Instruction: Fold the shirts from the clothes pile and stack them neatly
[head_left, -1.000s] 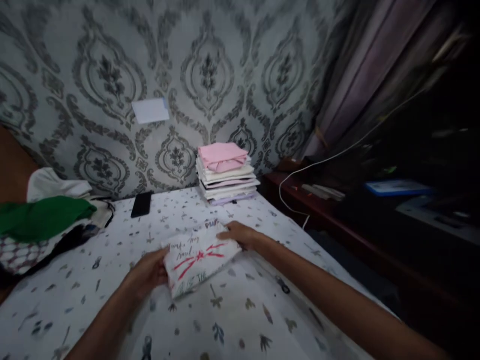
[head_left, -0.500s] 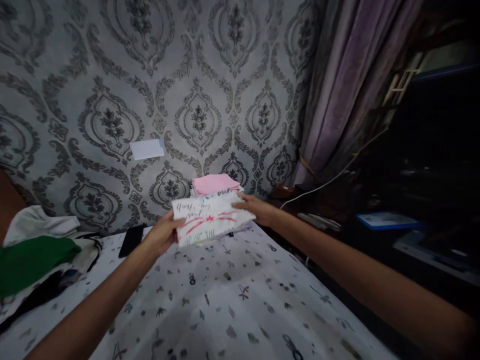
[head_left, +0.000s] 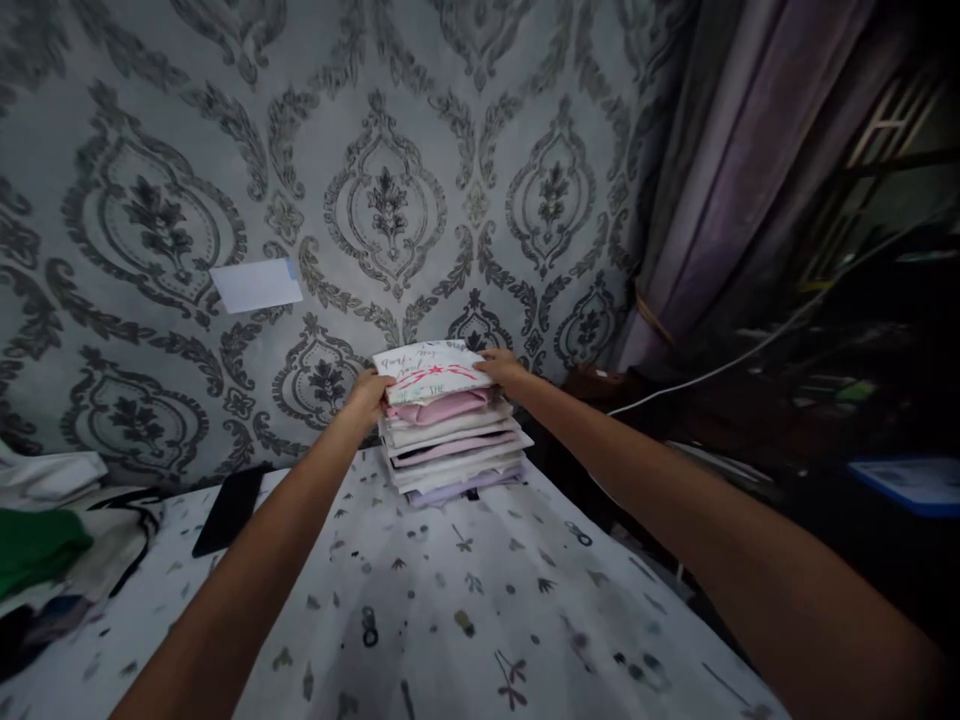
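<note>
A folded white shirt (head_left: 429,368) with handwriting-like lettering and red marks lies on top of a stack of folded clothes (head_left: 450,455). My left hand (head_left: 370,394) grips its left edge, and my right hand (head_left: 501,368) grips its right edge. Directly beneath it shows a folded pink garment (head_left: 442,408). Lower layers are white, pale pink and, at the bottom, lilac. The fingertips under the shirt are hidden.
The stack stands on a bed with a patterned white sheet (head_left: 420,600), by the papered wall (head_left: 465,200). A black phone (head_left: 228,510) and a heap with a green cloth (head_left: 41,548) lie to the left. A white cable (head_left: 697,385) and dark clutter are on the right.
Both hands have moved the folded white shirt forward, away from me, onto the pink garment at the top of the stack. The view has also come closer to the wall.
</note>
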